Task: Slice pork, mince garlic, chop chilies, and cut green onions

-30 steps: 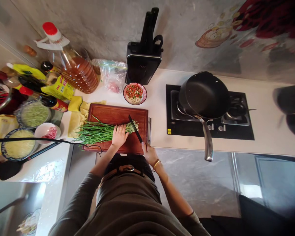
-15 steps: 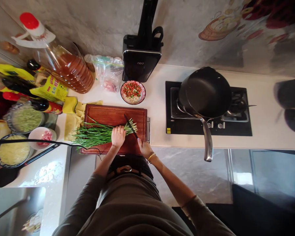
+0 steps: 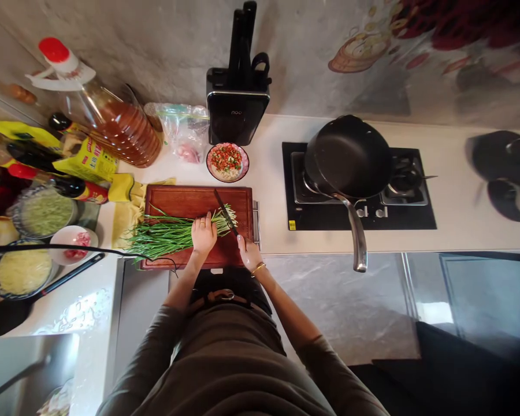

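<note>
A bunch of long green garlic chives (image 3: pixel 162 234) lies across the reddish wooden cutting board (image 3: pixel 199 197), pale stem ends towards the right. My left hand (image 3: pixel 203 232) is closed over the bunch near those ends and presses it on the board. In my right hand (image 3: pixel 250 252) is the handle of a dark-bladed kitchen knife (image 3: pixel 224 209). Its blade slants across the pale stems, just right of my left fingers. I cannot tell how deep the edge has cut.
Behind the board stand a plate of chopped red pepper and garlic (image 3: pixel 227 162) and a black knife block (image 3: pixel 237 115). A wok (image 3: pixel 351 156) sits on the stove at right. Bottles, an oil jug (image 3: pixel 117 127) and bowls crowd the left, and a black cable (image 3: pixel 91 250) crosses there.
The knife has slid a little away from me across the stems, its tip nearer the board's far edge. My left hand keeps its hold. The whole view has shifted slightly.
</note>
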### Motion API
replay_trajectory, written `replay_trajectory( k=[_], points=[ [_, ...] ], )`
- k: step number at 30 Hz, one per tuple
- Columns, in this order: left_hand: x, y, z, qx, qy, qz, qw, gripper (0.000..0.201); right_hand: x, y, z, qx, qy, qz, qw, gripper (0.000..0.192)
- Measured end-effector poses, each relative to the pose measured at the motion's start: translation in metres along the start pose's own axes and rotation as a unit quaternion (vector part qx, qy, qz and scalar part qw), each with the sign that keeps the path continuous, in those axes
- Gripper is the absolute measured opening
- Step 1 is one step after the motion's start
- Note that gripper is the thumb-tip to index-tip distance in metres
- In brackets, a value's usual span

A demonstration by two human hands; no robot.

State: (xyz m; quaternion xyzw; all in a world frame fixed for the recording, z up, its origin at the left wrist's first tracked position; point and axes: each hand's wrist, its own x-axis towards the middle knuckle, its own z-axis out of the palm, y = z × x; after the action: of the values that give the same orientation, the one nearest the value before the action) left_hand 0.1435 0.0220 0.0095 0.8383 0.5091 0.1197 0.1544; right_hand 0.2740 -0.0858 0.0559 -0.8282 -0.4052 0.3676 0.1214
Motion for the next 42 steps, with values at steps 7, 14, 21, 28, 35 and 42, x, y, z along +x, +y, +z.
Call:
replay_trajectory(
  k=[7,14,21,28,35,42],
  points=[
    [0.005,-0.006,-0.021,-0.004,0.044,0.01,0.999,0.039,-0.038,-0.01,-0.028,0.008,-0.011,-0.03,0.999,0.051],
    [-0.005,-0.013,-0.012,0.0,0.066,-0.062,0.996,0.036,-0.053,-0.019,-0.023,-0.01,-0.069,0.001,0.998,0.045],
    [-0.011,-0.016,0.007,0.039,0.044,-0.077,0.995,0.031,-0.048,-0.019,-0.018,-0.016,-0.095,0.031,0.995,0.044],
    [-0.007,-0.015,0.01,0.081,0.001,-0.088,0.993,0.031,-0.033,-0.026,-0.023,-0.032,-0.136,0.046,0.989,0.047],
    [-0.005,-0.014,0.009,0.069,-0.019,-0.098,0.993,0.03,-0.008,-0.015,0.021,-0.042,-0.081,0.034,0.995,0.04],
    [-0.004,-0.014,0.009,0.052,0.017,-0.111,0.992,0.034,-0.005,-0.004,0.037,-0.02,-0.039,-0.001,0.999,0.041]
  ],
)
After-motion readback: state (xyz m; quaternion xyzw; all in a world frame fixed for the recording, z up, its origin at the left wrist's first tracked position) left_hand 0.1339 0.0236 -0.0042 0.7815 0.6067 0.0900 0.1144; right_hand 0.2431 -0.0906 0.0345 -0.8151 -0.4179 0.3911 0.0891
